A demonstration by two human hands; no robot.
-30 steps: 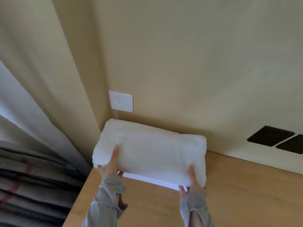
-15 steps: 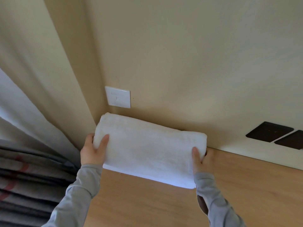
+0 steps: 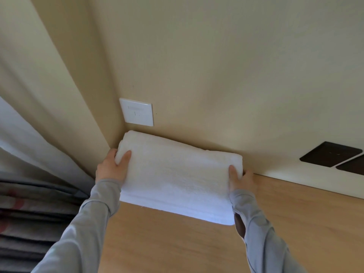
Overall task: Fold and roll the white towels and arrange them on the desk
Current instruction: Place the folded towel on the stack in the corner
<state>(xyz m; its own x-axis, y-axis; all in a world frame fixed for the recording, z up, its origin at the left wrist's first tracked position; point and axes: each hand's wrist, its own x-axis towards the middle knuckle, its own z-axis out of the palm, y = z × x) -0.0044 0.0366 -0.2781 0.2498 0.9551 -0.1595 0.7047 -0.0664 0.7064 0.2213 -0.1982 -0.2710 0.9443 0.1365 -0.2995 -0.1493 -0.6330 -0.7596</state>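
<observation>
- Lying flat on the light brown wooden bench (image 3: 177,243), the thick white folded towel (image 3: 177,174) now sits in the back left corner. Its long far side is against the cream wall (image 3: 216,75).
- A second ago the towel is up in the air and nearer the person. Now it is lower and pushed right back, so it is set down.
- The left hand (image 3: 112,168) holds the left end of the towel. Its thumb is on top and its fingers curl round the end, next to the corner.
- The right hand (image 3: 239,179) holds the right end the same way, with its thumb on top and its fingers tucked behind.
- Both hands are now out at the two ends. A second ago they are under the front edge.
- The small white square switch plate (image 3: 136,112) on the wall is just above the towel and does not touch it.
- I think this towel is now in its place, so the hands can let go. It may need a little push to sit straight.
- I cannot tell if it is rolled or only folded. No other towels show here.
</observation>
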